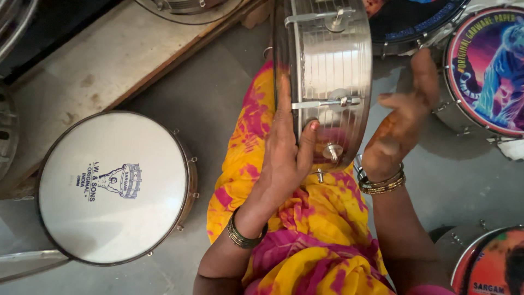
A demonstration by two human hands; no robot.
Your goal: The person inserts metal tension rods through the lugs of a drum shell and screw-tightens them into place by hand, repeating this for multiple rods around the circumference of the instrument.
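A shiny steel frame drum (333,71) stands on its edge over my lap, its ribbed shell and tuning bolts facing up. My left hand (285,150) grips its left rim, fingers flat along the drumhead side and thumb on the shell. My right hand (401,123) is open and blurred just right of the shell, apart from it, with bangles at the wrist. My yellow and pink garment (305,240) lies under the drum.
A white-headed drum (112,186) lies flat on the grey floor at left. Drums with colourful printed heads sit at upper right (488,65) and lower right (491,265). A stone step (93,65) runs along the upper left, with another metal drum shell (185,8) on it.
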